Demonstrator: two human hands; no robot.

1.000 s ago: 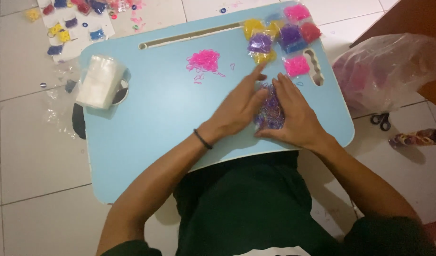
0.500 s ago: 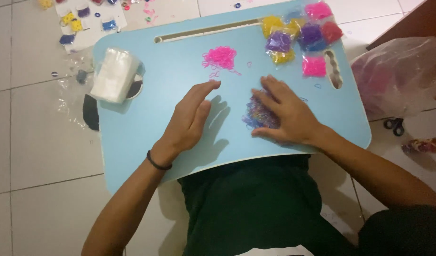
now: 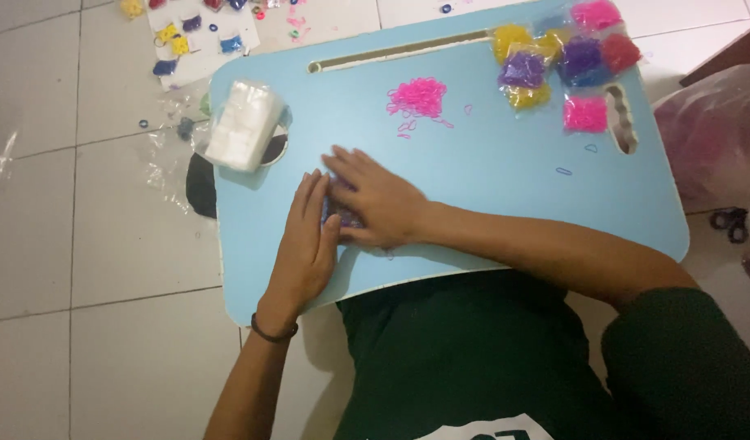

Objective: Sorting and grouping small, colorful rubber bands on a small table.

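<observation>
right hand [image 3: 375, 200] hiding purple bands [image 3: 342, 217], left hand [image 3: 306, 244] beside

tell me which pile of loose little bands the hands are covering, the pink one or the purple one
The purple pile, mostly hidden under the right hand beside the left hand. The pink pile lies uncovered farther up the blue tray.

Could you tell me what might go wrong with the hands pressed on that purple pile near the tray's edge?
The purple bands under the right hand and beside the left hand lie near the tray's front edge; some could slide off. A wide sweep might also scatter the loose pink bands.
</observation>
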